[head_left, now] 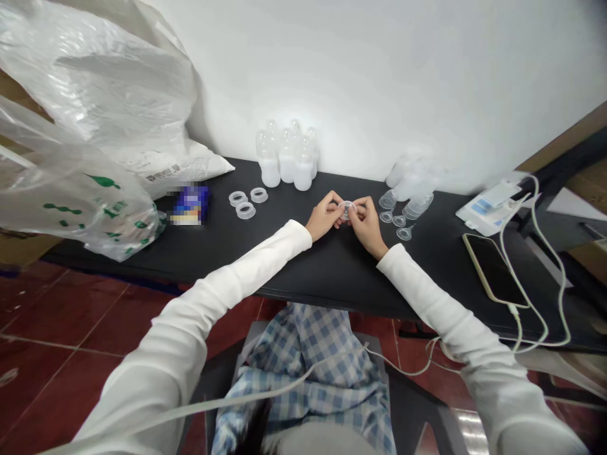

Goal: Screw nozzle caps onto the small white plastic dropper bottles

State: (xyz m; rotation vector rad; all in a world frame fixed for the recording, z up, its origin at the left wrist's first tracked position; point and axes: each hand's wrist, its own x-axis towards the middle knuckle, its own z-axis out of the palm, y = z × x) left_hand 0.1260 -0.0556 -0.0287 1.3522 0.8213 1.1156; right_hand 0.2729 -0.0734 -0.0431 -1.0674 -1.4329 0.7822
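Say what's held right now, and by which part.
A clear plastic ring, pinched at opposite sides of its rim by the fingertips of the left hand and right hand.

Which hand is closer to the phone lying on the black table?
Right. The right hand sits left of the phone, nearer it. The left hand lies further left still, both pinching a clear plastic ring.

Bright, even light; edges bowed, fine detail perhaps soft.
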